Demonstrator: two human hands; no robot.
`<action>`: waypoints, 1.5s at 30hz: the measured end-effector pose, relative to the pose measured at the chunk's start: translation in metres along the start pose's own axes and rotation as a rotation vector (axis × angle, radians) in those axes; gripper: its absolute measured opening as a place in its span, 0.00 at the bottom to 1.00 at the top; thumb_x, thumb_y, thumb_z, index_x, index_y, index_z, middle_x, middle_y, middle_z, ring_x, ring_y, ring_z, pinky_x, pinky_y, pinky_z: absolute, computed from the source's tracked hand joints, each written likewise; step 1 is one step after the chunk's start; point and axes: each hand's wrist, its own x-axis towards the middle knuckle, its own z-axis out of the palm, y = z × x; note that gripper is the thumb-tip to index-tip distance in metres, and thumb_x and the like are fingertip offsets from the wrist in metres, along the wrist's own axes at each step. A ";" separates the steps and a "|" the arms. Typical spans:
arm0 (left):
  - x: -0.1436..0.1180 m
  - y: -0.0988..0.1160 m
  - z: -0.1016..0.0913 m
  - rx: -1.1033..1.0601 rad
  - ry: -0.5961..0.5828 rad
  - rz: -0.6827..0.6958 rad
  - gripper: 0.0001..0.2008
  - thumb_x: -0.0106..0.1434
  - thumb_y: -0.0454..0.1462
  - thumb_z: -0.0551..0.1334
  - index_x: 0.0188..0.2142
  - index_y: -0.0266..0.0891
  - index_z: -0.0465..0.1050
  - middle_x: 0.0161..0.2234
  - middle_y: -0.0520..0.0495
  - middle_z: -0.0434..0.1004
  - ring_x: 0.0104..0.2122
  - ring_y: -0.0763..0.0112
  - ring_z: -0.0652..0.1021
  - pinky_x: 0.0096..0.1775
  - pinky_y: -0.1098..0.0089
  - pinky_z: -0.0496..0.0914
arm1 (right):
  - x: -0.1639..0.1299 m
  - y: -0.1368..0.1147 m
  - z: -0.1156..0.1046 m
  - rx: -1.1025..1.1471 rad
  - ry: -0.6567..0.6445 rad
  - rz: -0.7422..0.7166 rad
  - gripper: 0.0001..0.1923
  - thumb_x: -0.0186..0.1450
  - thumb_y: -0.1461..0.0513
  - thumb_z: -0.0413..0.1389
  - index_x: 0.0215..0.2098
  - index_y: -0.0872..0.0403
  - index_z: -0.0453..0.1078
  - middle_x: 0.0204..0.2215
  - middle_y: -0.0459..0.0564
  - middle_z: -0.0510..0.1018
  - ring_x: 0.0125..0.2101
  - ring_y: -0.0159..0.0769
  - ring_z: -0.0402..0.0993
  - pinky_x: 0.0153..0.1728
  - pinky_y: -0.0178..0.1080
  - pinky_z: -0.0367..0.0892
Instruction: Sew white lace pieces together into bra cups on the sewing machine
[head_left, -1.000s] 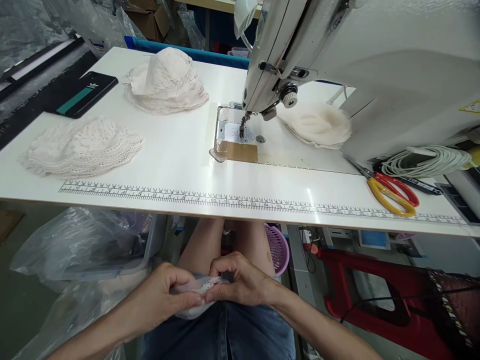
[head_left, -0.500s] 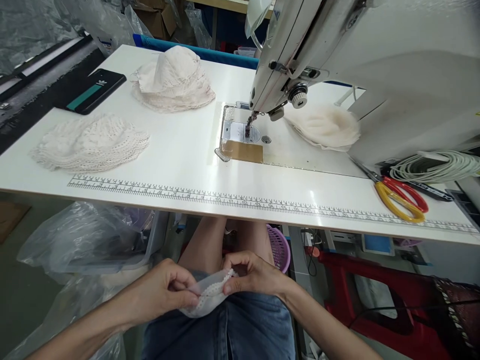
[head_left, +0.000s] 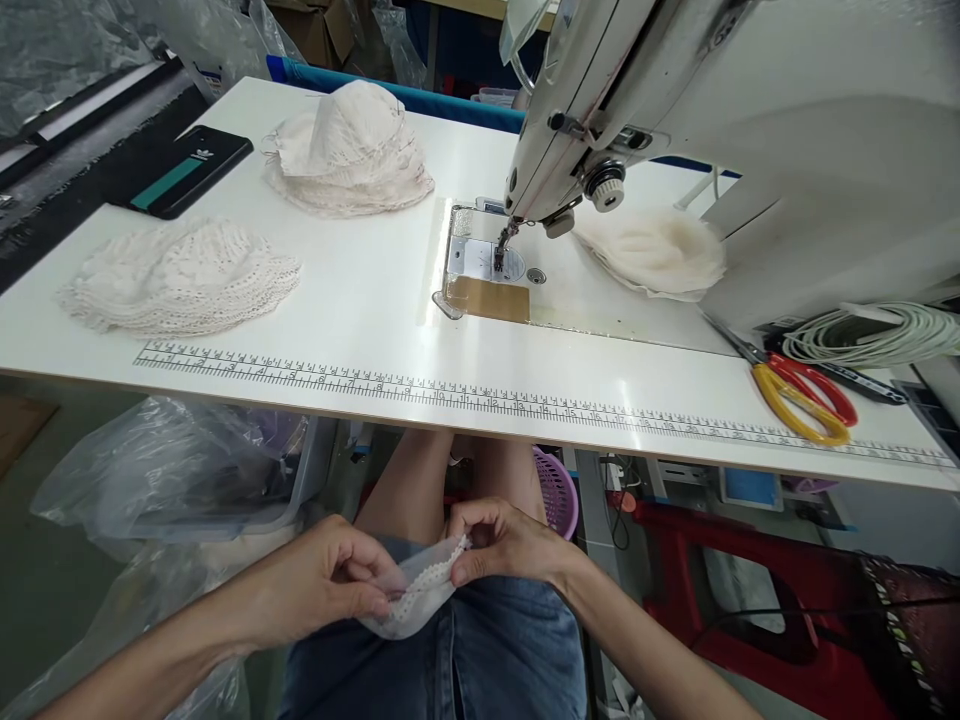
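Over my lap, a small piece of sheer white fabric with lace trim (head_left: 420,598) is stretched between both hands. My left hand (head_left: 352,575) pinches its left end between thumb and fingers. At the upper right end, my right hand (head_left: 491,545) grips the lace edge between thumb and forefinger. On the table above lie a pile of white lace-edged pieces (head_left: 180,280) at the left and a taller stack of cream fabric pieces (head_left: 352,150) behind it. The sewing machine (head_left: 592,120) stands to the right, its presser foot (head_left: 500,255) over the needle plate.
Beside the machine's arm lies a stack of sheer cream pieces (head_left: 656,255). Scissors (head_left: 799,400) and a coil of pale cord (head_left: 874,335) rest at the right. A black phone (head_left: 191,170) lies at the left. Below are a purple basket (head_left: 556,495) and a red stool (head_left: 675,600).
Both hands keep hold of the lace-trimmed fabric and have barely moved. The fabric has turned slightly between the fingers. The whole view has shifted a little.
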 end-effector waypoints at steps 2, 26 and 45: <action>-0.001 0.001 -0.001 -0.019 0.002 -0.022 0.10 0.52 0.36 0.63 0.32 0.35 0.79 0.24 0.51 0.77 0.25 0.73 0.72 0.28 0.77 0.60 | 0.001 0.000 0.000 0.001 0.008 -0.001 0.16 0.48 0.57 0.67 0.27 0.58 0.69 0.25 0.43 0.73 0.25 0.26 0.67 0.28 0.29 0.63; -0.002 0.003 -0.002 0.004 -0.132 0.048 0.11 0.51 0.28 0.58 0.33 0.35 0.75 0.20 0.58 0.58 0.22 0.79 0.58 0.24 0.78 0.50 | 0.000 0.003 0.002 0.055 0.011 -0.027 0.12 0.48 0.62 0.68 0.25 0.59 0.70 0.25 0.45 0.76 0.26 0.27 0.71 0.28 0.30 0.66; -0.004 -0.011 -0.012 -0.025 -0.097 0.016 0.09 0.56 0.35 0.61 0.34 0.38 0.81 0.31 0.47 0.82 0.29 0.70 0.75 0.30 0.77 0.64 | -0.005 0.004 -0.006 0.079 0.095 0.012 0.12 0.48 0.63 0.68 0.23 0.58 0.70 0.23 0.45 0.76 0.25 0.27 0.71 0.27 0.30 0.65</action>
